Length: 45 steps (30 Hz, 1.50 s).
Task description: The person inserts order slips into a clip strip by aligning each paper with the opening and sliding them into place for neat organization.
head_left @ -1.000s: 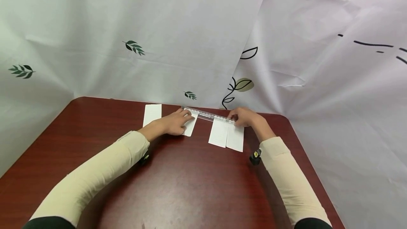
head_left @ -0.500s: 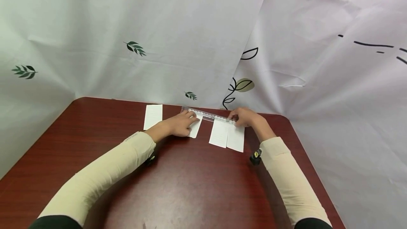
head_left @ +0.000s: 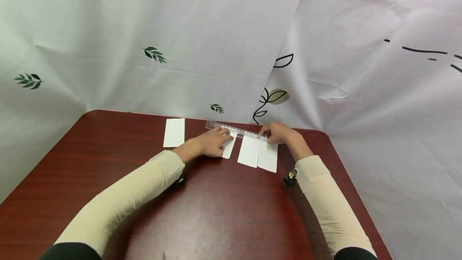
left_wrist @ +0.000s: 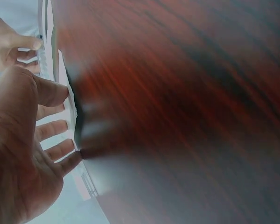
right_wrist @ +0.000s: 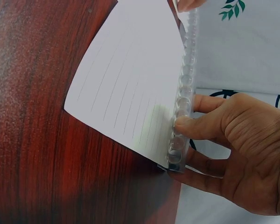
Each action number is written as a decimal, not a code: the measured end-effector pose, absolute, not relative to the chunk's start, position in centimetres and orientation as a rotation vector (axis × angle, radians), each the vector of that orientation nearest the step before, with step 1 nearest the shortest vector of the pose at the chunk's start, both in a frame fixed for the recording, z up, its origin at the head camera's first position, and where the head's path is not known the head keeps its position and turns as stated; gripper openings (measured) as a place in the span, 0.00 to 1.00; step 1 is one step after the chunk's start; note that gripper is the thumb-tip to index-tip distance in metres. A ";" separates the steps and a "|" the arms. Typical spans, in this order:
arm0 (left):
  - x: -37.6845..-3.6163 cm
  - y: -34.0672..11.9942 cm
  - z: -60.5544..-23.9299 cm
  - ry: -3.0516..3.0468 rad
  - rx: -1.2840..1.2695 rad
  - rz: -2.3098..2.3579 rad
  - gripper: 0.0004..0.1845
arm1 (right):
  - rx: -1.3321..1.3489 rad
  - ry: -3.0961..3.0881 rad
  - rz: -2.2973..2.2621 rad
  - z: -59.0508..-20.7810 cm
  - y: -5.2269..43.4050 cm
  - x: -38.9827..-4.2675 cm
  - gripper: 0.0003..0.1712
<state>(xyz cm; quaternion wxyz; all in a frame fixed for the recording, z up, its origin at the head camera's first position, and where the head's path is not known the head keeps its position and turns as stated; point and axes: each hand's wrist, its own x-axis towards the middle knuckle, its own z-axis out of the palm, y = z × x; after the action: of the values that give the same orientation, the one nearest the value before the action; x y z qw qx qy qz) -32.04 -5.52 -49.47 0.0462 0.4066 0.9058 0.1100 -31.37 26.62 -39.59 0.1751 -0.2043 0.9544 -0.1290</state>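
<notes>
A clear plastic strip with a row of round bumps (head_left: 234, 130) lies slantwise near the table's back edge. My right hand (head_left: 277, 132) pinches its right end, thumb on top in the right wrist view and other fingers at the outer side. Two lined white paper cards (head_left: 248, 151) lie side by side with their top edges at the strip. My left hand (head_left: 213, 141) rests on another white card (head_left: 229, 148), its fingers extended over the paper near the strip's left half. In the left wrist view the fingertips (left_wrist: 60, 126) lie against that card; the hand partly hides it.
A separate lined white card (head_left: 174, 132) lies to the left at the table's back. The red-brown wooden table (head_left: 216, 204) extends toward me. A pale curtain with leaf prints (head_left: 202, 51) hangs right behind the back edge.
My left hand has slid rightward along the strip with the card beneath it, closer to the two side-by-side cards. The right hand and the strip have stayed in place.
</notes>
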 end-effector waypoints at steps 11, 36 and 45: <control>-29.9 -4.0 -46.3 2.714 1.157 0.343 0.37 | -0.578 2.726 -0.331 -39.5 26.4 -31.3 0.30; -26.9 -2.4 -43.0 2.689 1.060 0.212 0.35 | -0.592 2.725 -0.318 -39.6 26.4 -31.1 0.30; -27.0 -2.2 -43.3 2.681 1.046 0.214 0.35 | -0.568 2.730 -0.309 -39.5 26.3 -31.1 0.30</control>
<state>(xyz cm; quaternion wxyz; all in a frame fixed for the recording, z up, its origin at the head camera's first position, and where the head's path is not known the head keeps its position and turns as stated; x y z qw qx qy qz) -27.02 -2.22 -43.31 0.1274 0.3594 0.9215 0.0734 -31.14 26.32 -39.50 0.1672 -0.1994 0.9594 -0.1086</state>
